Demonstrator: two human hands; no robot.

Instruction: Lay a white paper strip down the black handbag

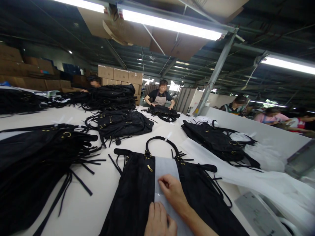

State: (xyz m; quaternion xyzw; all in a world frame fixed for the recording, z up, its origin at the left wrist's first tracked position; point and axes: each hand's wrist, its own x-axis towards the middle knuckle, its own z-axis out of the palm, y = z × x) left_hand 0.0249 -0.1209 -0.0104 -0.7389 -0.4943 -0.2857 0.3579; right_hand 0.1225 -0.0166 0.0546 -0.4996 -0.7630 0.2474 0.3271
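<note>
A black bag [137, 186] with a looped handle [161, 139] and gold fittings lies flat in front of me. Down its middle runs a pale translucent strip [166, 167]. My right hand [173, 190] rests over the strip, its fingers curled in a pinch; what they hold, if anything, is too small to tell. Nearer to me, my left hand [159, 219] lies on the bag at the strip's left edge, fingers extended downward on the surface and partly cut off by the frame's bottom.
Black bags are piled at the left [44, 157] and farther back [123, 123]. Another bag [214, 141] and white sheeting [278, 183] lie at the right, near a grey device [261, 213]. Across the white table [86, 209], a person [161, 95] handles a bag.
</note>
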